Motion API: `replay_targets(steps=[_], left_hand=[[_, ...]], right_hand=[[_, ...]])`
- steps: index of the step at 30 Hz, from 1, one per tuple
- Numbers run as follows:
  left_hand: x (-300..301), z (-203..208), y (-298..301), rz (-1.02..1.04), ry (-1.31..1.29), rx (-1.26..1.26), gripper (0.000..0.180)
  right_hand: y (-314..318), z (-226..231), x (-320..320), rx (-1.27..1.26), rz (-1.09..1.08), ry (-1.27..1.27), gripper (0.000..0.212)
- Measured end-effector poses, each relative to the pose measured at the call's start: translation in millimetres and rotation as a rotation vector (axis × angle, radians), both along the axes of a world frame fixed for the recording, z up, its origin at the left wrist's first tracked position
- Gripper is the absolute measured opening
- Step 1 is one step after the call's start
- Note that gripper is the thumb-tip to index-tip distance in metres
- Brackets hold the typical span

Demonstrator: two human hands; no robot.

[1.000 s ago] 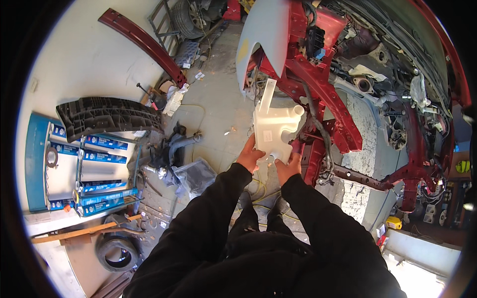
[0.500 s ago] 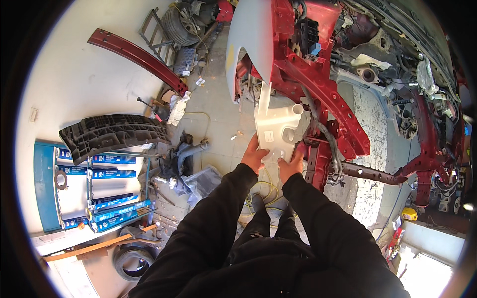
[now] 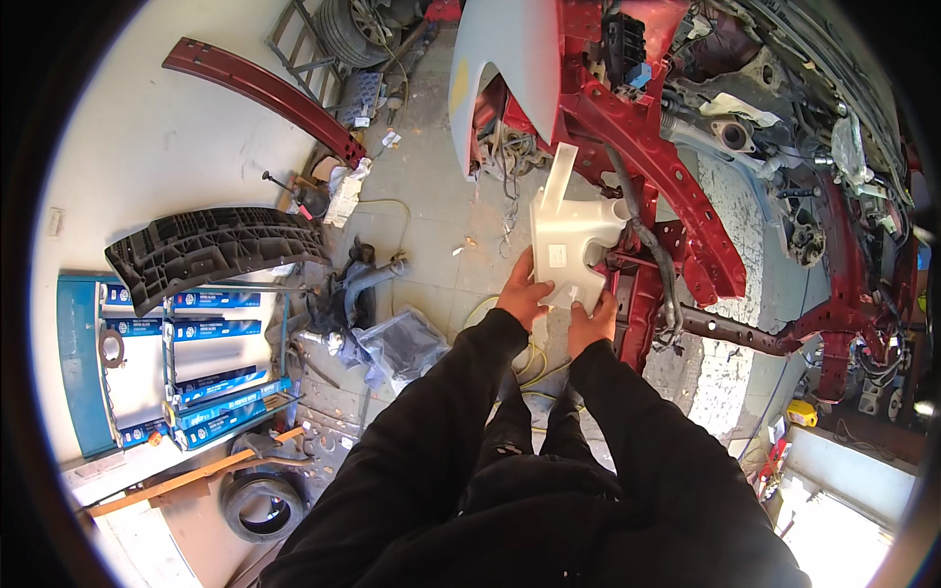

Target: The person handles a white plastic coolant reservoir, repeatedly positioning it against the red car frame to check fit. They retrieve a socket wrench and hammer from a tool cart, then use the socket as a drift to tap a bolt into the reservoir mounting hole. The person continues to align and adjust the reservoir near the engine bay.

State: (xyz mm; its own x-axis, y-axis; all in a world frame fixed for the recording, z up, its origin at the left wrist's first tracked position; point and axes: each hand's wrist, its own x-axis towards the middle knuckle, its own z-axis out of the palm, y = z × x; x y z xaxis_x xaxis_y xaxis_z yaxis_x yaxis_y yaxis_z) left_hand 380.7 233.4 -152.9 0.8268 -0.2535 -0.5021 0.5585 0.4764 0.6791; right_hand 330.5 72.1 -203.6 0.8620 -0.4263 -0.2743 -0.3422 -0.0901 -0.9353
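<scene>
A cream-white translucent plastic fluid reservoir [image 3: 576, 240], with a long neck pointing away from me and a short round spout on its right, is held between both hands. My left hand [image 3: 524, 291] grips its lower left corner, thumb on top. My right hand [image 3: 594, 319] closes on its lower right edge, thumb on the face and fingers partly hidden beneath. Just beyond and to the right of the reservoir stands the red front frame [image 3: 676, 176] of a stripped car, with a dark wiring harness [image 3: 642, 230] hanging close to the spout.
A grey fender [image 3: 510, 49] juts out ahead. Leftward are a red bumper beam [image 3: 265, 93], a black plastic panel [image 3: 221, 255] and a rack of blue boxes [image 3: 221, 328]. Clear plastic sheeting [image 3: 400, 348] and a yellow hose [image 3: 534, 365] lie on the floor near my feet.
Both hands have carried the reservoir to the right and slightly nearer the harness. Its neck now stands apart from the fender's edge in the view. The grip looks the same.
</scene>
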Motion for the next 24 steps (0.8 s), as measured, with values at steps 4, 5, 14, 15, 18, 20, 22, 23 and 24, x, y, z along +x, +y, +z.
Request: replay_targets(steps=[4, 5, 14, 15, 18, 20, 22, 23, 24], left_hand=[[1.8, -10.1, -10.2, -0.052, 0.059, 0.000, 0.090], [2.2, -13.8, -11.9, -0.032, 0.044, -0.021, 0.089], [-5.3, -50.6, -6.4, 0.023, -0.015, -0.027, 0.089], [-7.1, -53.9, -7.1, 0.051, -0.071, -0.023, 0.089], [-8.6, -63.7, -10.2, 0.122, -0.178, -0.008, 0.090], [-7.0, -71.0, -11.1, 0.135, -0.144, 0.027, 0.091], [0.6, -80.0, -10.4, 0.096, -0.161, 0.075, 0.091], [4.7, -84.5, -10.8, 0.069, -0.162, 0.104, 0.091], [9.1, -89.0, -11.8, 0.070, -0.184, 0.086, 0.090]], right_hand=[[-7.6, -3.9, 6.0, 0.256, -0.095, 0.104, 0.056], [-7.9, -5.9, 6.5, 0.274, -0.108, 0.103, 0.056], [2.4, -6.0, -4.0, 0.241, -0.064, 0.135, 0.055], [2.9, -2.5, -4.0, 0.288, -0.081, 0.132, 0.055], [3.9, 6.9, 0.4, 0.354, -0.078, 0.172, 0.048], [4.3, 9.1, 6.0, 0.364, -0.075, 0.190, 0.043], [2.6, 6.9, 13.3, 0.386, -0.077, 0.200, 0.043], [0.6, 4.4, 17.1, 0.410, -0.095, 0.213, 0.043], [-1.6, 0.7, 21.2, 0.430, -0.103, 0.211, 0.043]])
